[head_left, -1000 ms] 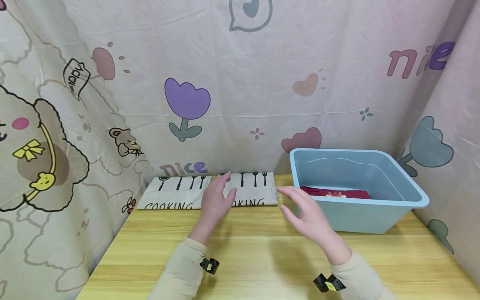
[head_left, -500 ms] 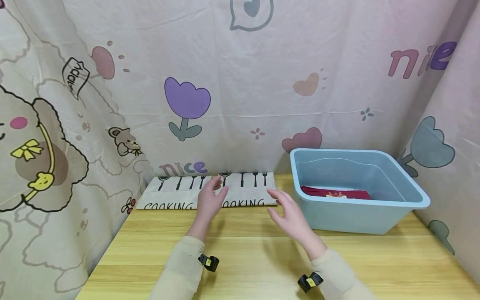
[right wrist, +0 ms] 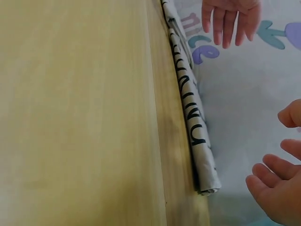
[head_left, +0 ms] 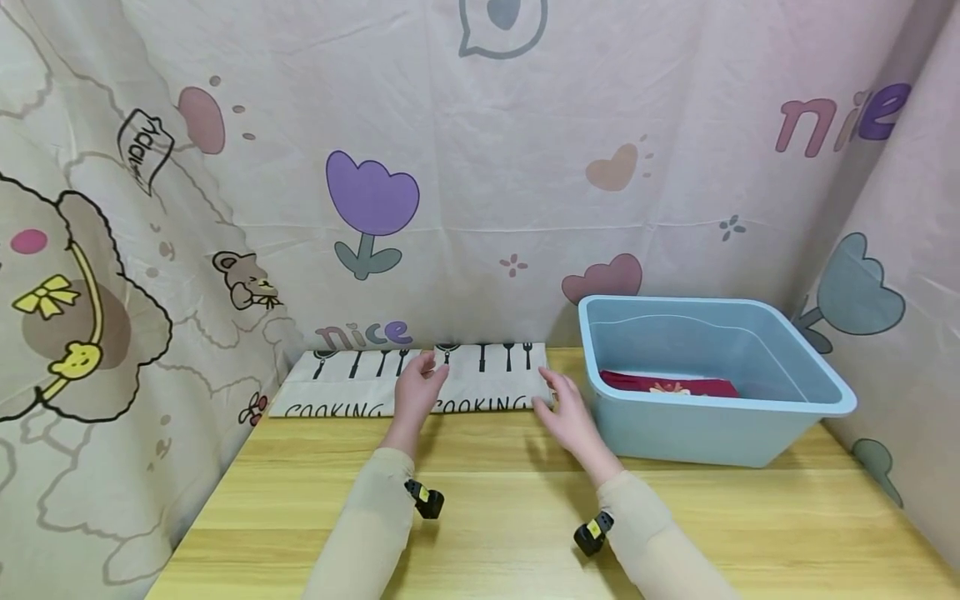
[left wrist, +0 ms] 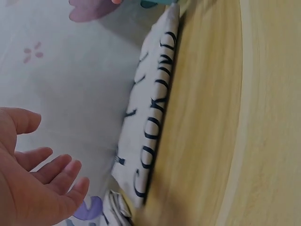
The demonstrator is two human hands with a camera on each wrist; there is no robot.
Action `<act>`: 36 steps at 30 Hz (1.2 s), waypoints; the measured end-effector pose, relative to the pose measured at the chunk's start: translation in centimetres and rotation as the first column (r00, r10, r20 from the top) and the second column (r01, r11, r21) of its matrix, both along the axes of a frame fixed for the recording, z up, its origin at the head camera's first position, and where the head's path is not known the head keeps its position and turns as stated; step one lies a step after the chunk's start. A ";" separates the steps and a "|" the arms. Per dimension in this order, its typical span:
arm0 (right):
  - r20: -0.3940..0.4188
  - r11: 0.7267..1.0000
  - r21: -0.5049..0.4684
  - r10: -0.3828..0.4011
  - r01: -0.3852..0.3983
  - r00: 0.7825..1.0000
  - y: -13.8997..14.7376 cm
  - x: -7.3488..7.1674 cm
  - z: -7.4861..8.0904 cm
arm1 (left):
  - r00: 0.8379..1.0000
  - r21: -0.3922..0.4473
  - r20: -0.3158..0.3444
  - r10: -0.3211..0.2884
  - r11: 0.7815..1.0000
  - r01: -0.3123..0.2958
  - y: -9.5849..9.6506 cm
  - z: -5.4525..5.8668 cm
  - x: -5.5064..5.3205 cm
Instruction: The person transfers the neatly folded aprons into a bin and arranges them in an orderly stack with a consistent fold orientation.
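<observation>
Two folded white cloths with black utensil prints and the word COOKING lie side by side along the back of the table. My left hand [head_left: 417, 394] hovers at the left end of the right folded cloth [head_left: 487, 379], overlapping the seam with the left folded cloth [head_left: 337, 385] in the head view. My right hand [head_left: 567, 417] is beside the right cloth's right end, fingertips near its edge. Both hands have relaxed, slightly bent fingers with nothing in them. In the left wrist view the left hand's fingers [left wrist: 61, 174] are spread apart from the cloth.
A light blue plastic bin [head_left: 705, 433] stands at the back right, close by my right hand. Inside lies a dark red folded cloth [head_left: 675, 385] with a printed figure. A patterned curtain [head_left: 480, 208] hangs behind the wooden table [head_left: 495, 517] and at both sides.
My right hand has moved left, away from the bin's front and toward the right cloth's end. My left hand has shifted slightly left and lower. The cloths have stayed in place.
</observation>
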State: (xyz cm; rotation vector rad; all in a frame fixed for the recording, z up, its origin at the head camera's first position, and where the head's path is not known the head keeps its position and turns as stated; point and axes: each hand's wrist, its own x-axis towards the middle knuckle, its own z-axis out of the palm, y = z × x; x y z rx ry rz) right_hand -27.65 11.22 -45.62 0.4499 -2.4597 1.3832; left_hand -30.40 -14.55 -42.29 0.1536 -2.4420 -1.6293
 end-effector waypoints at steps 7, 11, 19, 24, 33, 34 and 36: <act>0.085 0.996 0.022 -0.094 0.092 0.992 -0.7 -2.2 -0.3 | 0.999 -0.028 0.046 0.028 0.999 -0.027 -0.4 -1.0 -1.6; 0.109 0.992 0.037 -0.122 0.119 0.986 -1.1 -3.4 -0.3 | 0.998 -0.035 0.059 0.039 0.999 -0.037 -0.6 -1.3 -2.2; 0.134 0.984 0.046 -0.177 0.173 0.975 -1.2 -5.6 -0.7 | 0.993 -0.038 0.107 0.047 0.998 -0.043 -1.0 -1.6 -3.5; 0.170 0.979 0.016 -0.204 0.204 0.964 -1.0 -6.6 -1.2 | 0.990 -0.032 0.134 0.045 0.999 -0.041 -1.2 -1.8 -4.2; 0.237 0.970 -0.013 -0.232 0.242 0.943 -0.9 -7.7 -2.0 | 0.985 -0.034 0.172 0.017 0.999 -0.011 -1.1 -2.3 -4.6; 0.248 0.970 -0.015 -0.233 0.244 0.940 -1.0 -7.8 -2.1 | 0.985 -0.030 0.172 0.016 0.999 -0.011 -1.1 -2.3 -4.6; 0.272 0.969 -0.015 -0.232 0.245 0.934 -1.0 -8.0 -2.3 | 0.983 -0.017 0.182 0.014 1.000 -0.011 -1.1 -2.5 -4.5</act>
